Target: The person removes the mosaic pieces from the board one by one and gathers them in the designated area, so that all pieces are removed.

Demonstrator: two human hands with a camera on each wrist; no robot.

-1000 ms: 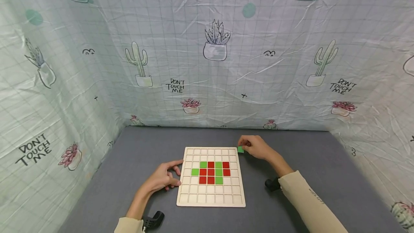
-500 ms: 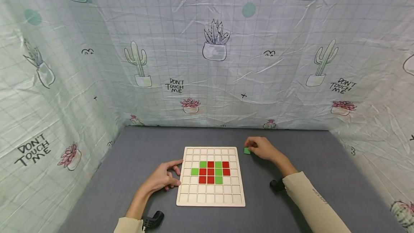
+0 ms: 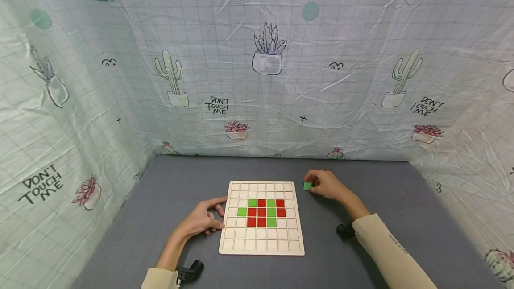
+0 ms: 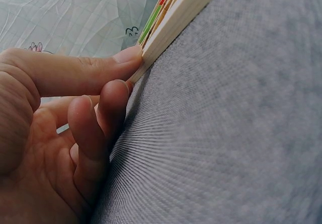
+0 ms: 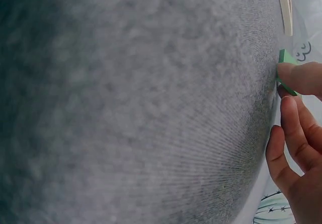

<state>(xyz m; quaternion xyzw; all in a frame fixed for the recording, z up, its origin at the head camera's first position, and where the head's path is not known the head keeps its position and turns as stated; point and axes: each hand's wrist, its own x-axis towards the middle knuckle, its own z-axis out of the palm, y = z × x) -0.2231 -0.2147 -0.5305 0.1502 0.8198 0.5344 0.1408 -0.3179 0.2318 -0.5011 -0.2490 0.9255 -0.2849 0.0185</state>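
Note:
A pale wooden grid board lies flat on the table, with several red tiles and green tiles in its middle cells. At the board's left edge rests my left hand, index finger stretched to the edge and thumb lower down it. In the left wrist view the thumb touches the board's side, the other fingers bent beside it. Right of the board's far corner, my right hand pinches a green square tile between thumb and fingers, close over the table.
The grey cloth-covered table extends around the board. A curtain printed with cacti hangs behind and on both sides. Black wrist cameras sit by the cuffs of both beige sleeves.
My right hand has drawn a little to the right, away from the board's corner, with the green tile in its fingers. The left hand and board have stayed in place.

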